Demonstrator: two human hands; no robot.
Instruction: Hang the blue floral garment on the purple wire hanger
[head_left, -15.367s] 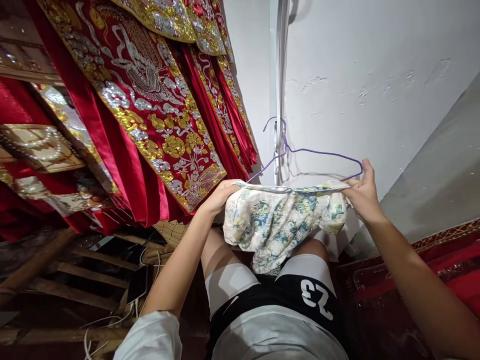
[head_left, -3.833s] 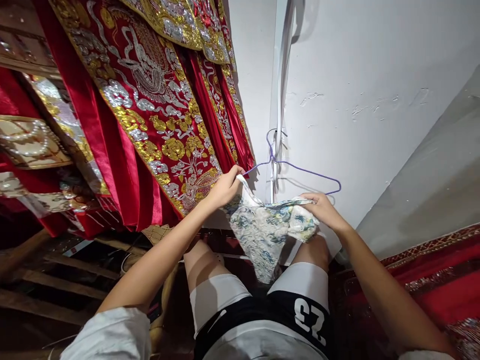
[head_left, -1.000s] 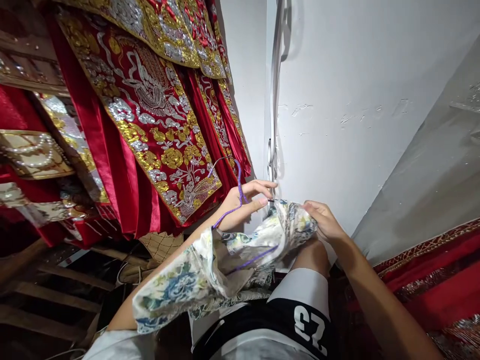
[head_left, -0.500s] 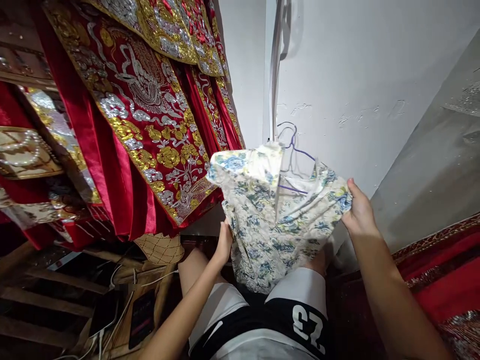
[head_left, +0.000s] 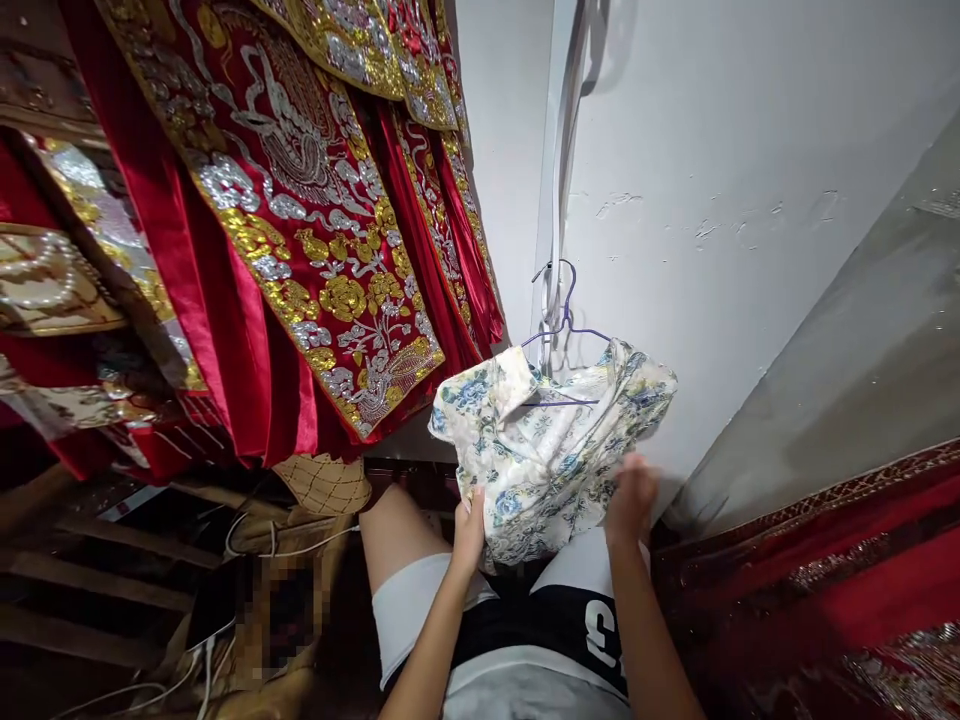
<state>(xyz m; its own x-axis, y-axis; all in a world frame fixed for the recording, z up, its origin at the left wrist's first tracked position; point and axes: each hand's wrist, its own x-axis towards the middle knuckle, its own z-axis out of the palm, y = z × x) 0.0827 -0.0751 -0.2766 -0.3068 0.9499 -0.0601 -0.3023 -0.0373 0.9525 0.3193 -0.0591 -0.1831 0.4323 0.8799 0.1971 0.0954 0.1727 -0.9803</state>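
A white short-sleeved blouse (head_left: 544, 490) with blue and yellow flowers hangs in front of me on a purple hanger (head_left: 568, 322). The hanger's hook is up against a pale hanging strap by the wall; whether it is hooked on cannot be told. My left hand (head_left: 469, 532) pinches the blouse's left side below the sleeve, thumb on the front. Close to the right side, under the other sleeve, is my right hand (head_left: 632, 498). Motion smears its fingers, so its hold on the cloth is unclear. Part of the neckline lies folded over at the left shoulder.
Red costumes (head_left: 322, 230) with gold and silver sequins hang at the left. A wooden rack (head_left: 97, 590) holding a dark device and white cables stands lower left. The white wall (head_left: 720, 130) rises ahead, and red cloth (head_left: 847, 570) lies at lower right.
My right hand has left the right sleeve and come down and inward along the blouse's side. The left hand is slightly lower. More of the hanger shows above the neckline, and the blouse sits lower.
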